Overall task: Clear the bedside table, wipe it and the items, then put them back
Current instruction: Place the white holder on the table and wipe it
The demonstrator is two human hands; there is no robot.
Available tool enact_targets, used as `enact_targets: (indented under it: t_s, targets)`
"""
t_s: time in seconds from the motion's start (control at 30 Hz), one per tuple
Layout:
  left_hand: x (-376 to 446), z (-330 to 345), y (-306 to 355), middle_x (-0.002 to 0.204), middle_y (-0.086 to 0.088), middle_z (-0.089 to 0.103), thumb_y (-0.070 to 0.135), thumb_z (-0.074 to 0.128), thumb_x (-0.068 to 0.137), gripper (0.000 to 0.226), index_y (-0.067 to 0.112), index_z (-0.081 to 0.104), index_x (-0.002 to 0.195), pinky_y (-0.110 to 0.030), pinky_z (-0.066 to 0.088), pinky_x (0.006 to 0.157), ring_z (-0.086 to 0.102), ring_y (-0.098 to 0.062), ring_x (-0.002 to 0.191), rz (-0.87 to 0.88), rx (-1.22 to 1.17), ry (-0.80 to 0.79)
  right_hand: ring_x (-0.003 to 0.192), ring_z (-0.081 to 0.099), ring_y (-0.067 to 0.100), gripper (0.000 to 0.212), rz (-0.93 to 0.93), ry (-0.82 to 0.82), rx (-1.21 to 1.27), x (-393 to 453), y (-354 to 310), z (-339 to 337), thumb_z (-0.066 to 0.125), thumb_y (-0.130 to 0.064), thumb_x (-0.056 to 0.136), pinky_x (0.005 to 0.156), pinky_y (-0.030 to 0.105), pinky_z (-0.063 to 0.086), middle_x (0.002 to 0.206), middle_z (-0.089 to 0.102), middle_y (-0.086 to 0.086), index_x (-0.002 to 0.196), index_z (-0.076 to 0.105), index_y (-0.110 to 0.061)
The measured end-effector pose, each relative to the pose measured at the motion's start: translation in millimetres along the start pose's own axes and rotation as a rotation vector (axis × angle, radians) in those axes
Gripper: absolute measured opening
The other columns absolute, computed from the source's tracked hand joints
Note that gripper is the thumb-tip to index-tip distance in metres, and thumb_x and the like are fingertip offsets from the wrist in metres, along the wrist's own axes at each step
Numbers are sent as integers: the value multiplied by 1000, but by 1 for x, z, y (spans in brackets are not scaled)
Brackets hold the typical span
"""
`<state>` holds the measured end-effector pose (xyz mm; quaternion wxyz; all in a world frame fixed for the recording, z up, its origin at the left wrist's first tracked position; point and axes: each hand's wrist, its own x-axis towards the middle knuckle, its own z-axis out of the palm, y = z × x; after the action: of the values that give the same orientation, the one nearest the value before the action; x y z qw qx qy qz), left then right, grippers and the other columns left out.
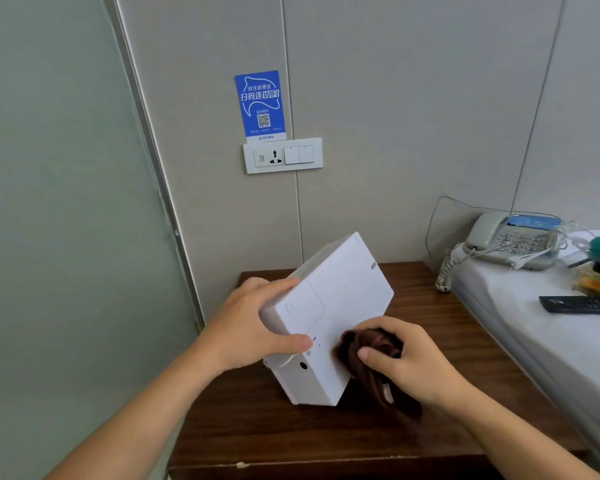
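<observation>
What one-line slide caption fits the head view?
Left hand steadies a tilted white box over the bedside table while the right hand rubs it with a brown cloth.

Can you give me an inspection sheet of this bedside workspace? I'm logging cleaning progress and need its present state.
Surface: dark wooden bedside table, its front edge chipped; only the white box stands on it.
Job's things: white box tilted on one lower edge; brown cloth pressed on its face; telephone and remote control lie on the bed.
Clutter: a teal and orange item near the phone, too blurred to name.
Grip: left hand holds the box; right hand holds the cloth.
Cables: coiled handset cord hangs off the bed; thin wire loops up the wall.
Surroundings: blue WiFi sign above the socket panel.
</observation>
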<state>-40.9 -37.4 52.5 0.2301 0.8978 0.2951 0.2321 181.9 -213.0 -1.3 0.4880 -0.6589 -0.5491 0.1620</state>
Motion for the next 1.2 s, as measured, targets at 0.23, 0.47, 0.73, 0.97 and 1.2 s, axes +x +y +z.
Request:
enact_targets:
  t_s: [0.23,0.47,0.73,0.97,1.2]
  targets:
    - [-5,29,49,139,25,34,96,62,52,108,59,36,150,-28,32,102,34,-9,112,180,455,45,100,68,2,35,-71,315,44,-3,-17,-44,85,-11,80,86,22,54,101,73,-19,106,71,-29]
    - [2,61,66,134,4,54,103,44,61,112,39,43,154,-37,43,90,47,-19,105,307,551,136,94,70,3,31,-146,360,51,1,-37,-72,85,-8,79,78,13,52,95,74,-17,101,73,-27]
    - [-10,51,81,155,35,31,67,74,82,97,63,10,154,-32,44,113,40,8,135,294,-90,-194,92,69,0,30,-162,379,39,-3,-52,-83,86,-10,79,75,11,51,93,73,-19,102,74,-25]
    - [-6,25,80,155,33,34,62,83,72,104,68,14,149,-27,47,105,46,3,135,335,-258,62,93,73,7,33,-245,256,98,13,-98,-82,88,-9,77,84,24,59,97,77,-9,104,74,-22]
    - [-6,7,73,132,37,55,33,94,67,93,64,40,136,-6,39,100,54,6,128,390,-389,251,93,74,20,52,-190,139,227,43,-123,-29,94,-19,68,84,44,62,110,69,0,108,61,-21]
